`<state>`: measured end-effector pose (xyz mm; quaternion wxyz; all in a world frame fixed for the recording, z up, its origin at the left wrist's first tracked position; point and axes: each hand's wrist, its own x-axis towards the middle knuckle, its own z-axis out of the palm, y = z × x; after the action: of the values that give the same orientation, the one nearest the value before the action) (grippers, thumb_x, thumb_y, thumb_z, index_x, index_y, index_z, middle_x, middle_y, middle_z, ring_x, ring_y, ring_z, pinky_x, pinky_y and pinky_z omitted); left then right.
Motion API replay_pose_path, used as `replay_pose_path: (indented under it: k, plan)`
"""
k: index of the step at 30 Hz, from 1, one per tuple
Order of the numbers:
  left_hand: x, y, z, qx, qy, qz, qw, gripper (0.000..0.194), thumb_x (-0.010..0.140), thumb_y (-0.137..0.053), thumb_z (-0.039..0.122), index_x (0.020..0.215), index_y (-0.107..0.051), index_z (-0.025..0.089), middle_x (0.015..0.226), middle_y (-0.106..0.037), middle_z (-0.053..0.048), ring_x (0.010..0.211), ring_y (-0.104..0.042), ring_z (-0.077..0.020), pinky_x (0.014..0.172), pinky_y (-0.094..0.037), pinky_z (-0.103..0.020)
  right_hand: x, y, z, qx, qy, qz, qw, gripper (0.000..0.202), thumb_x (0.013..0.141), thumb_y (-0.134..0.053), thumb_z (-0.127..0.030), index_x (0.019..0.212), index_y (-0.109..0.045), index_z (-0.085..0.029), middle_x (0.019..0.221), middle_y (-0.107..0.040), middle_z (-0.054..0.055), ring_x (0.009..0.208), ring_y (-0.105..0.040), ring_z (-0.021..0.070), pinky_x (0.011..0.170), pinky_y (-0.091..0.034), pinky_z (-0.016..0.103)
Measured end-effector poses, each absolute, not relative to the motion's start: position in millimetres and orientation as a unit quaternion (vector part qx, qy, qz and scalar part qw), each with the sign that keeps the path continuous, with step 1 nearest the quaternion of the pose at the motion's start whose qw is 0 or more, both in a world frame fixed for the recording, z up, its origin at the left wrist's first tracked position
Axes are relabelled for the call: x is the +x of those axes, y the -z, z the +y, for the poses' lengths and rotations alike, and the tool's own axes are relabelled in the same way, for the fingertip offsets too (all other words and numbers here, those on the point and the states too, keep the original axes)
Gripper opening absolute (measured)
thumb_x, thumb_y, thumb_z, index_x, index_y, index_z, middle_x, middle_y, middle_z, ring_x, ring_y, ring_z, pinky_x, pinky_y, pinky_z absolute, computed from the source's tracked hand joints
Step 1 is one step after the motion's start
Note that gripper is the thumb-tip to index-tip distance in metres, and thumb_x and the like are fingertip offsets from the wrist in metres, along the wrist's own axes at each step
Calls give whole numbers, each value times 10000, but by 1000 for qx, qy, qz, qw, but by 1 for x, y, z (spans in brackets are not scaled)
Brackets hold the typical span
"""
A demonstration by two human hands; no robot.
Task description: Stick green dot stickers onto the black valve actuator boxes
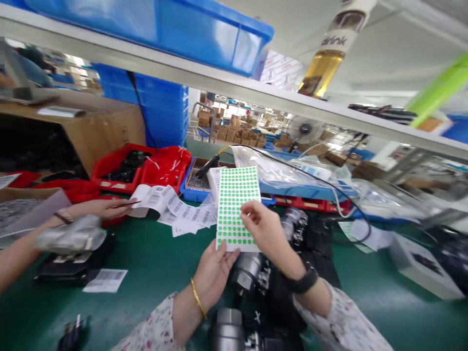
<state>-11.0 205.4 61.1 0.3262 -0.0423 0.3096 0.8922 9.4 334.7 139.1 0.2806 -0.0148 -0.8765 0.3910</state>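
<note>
A white sheet covered with rows of round green stickers (234, 195) is held up over the bench. My left hand (215, 265) grips its lower edge, thumb in front and fingers behind. Over the sheet's right side is my right hand (261, 229), thumb and forefinger pinched together at the dots; whether a sticker is between them is too small to see. Beneath my hands stand several silver cylindrical metal devices (246, 273) with black parts, in a row running away from me.
At left a co-worker's hand (113, 209) holds tweezers by a strip of barcode labels (183, 204). Red bins (117, 183) and a blue tray (197, 195) line the back. A white box (424, 265) lies right on the green table (153, 302); a shelf (219, 80) crosses above.
</note>
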Motion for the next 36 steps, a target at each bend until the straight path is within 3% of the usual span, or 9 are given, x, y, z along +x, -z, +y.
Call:
replay_pose_path:
  k: [2, 5, 14, 21, 29, 36]
  plan:
    - [-12, -52, 206, -51, -886, 320, 333, 135, 834, -571, 71, 946, -615, 132, 1037, -657, -85, 959, -620, -170, 877, -527, -310, 12, -107, 339, -60, -457, -864, 201, 113, 777, -531, -78, 832, -564, -171, 711, -587, -13, 588, -524, 121, 554, -425, 223]
    - [-11, -47, 207, -53, -873, 347, 339, 86, 795, -636, 89, 873, -643, 125, 962, -667, -72, 885, -626, -144, 813, -539, -249, 16, -83, 343, -78, -496, -850, 159, 104, 754, -546, -71, 783, -583, -164, 707, -587, -14, 631, -535, 122, 587, -431, 221]
    - [-2, -68, 205, -43, -859, 404, 313, 417, 545, -861, 220, 886, -651, 103, 953, -685, -105, 843, -650, -164, 761, -545, -201, 35, -83, 331, -69, -512, -827, 221, 79, 767, -589, -100, 787, -618, -171, 749, -599, -7, 659, -549, 125, 604, -444, 230]
    - [7, -73, 203, -30, -847, 432, 310, 381, 489, -890, 282, 705, -626, 113, 747, -669, -50, 718, -640, -136, 673, -547, -181, 55, -102, 325, -55, -492, -831, 253, 151, 753, -620, -20, 754, -629, -171, 745, -576, -14, 678, -547, 122, 625, -438, 224]
    - [17, -77, 208, -31, -832, 452, 321, 421, 434, -905, 292, 746, -699, 98, 817, -685, -83, 749, -624, -138, 693, -553, -185, 67, -100, 324, -48, -396, -875, 277, 182, 759, -680, -6, 747, -636, -182, 770, -587, -11, 774, -561, 144, 690, -437, 239]
    - [20, -72, 208, -45, -802, 500, 325, 514, 337, -925, 299, 756, -707, 99, 840, -695, -91, 771, -629, -155, 693, -559, -173, 82, -96, 323, -32, -203, -945, 256, 71, 883, -600, -124, 841, -576, -176, 864, -584, 18, 851, -520, 169, 743, -419, 265]
